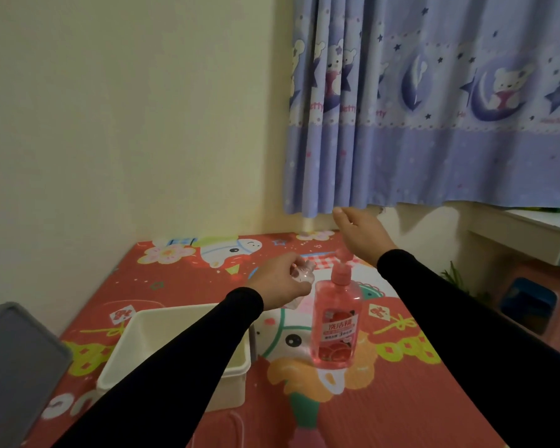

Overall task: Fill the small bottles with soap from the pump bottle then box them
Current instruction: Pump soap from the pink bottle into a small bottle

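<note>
While the pink pump bottle (335,321) stood upright on the red cartoon-printed mat (401,399), the left hand (280,281) held a small clear bottle (301,273) just to the left of the pump's neck. That small bottle sat between the thumb and the curled fingers (291,258), its upper part poking out past the fingertips toward the pump head (340,253) and its lower part seeming to show below the palm. The picture was too blurred to tell whether the small bottle carried a cap, or how much soap was in it. It was near the pump's nozzle, but I could not tell whether the two were touching.

The right hand (361,236) hung above and just behind the pump head, apart from it. Its fingers were loose and spread, gripping nothing, with the palm turned down and leftward.

Both forearms wore black sleeves (466,318). A white open box (236,376) rested on the mat to the left of the pump bottle, and the left forearm crossed over it, hiding much of its inside; what I could see of the interior looked bare. A grey flat object (17,360) lay at the left edge of the view, beside the mat. Behind the mat rose a pale wall (126,124), and a blue curtain (434,140) printed with bears and stars hung at the upper right.
</note>
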`<action>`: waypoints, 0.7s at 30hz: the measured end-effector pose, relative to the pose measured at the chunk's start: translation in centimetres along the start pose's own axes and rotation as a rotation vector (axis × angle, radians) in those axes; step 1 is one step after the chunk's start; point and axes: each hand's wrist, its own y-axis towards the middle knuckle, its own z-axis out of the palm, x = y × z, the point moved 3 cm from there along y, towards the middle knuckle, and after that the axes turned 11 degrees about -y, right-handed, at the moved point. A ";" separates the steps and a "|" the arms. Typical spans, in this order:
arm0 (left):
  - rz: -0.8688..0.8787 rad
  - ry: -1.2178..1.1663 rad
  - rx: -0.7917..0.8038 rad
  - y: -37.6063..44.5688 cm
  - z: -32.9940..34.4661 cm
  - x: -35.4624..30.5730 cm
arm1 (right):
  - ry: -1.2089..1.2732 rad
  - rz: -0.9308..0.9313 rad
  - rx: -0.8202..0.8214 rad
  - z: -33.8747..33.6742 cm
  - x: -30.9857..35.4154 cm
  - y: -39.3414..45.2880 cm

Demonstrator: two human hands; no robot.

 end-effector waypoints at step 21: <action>0.157 0.208 0.058 2.8 1.3 -1.3 | -0.166 0.277 0.550 2.7 -0.6 1.4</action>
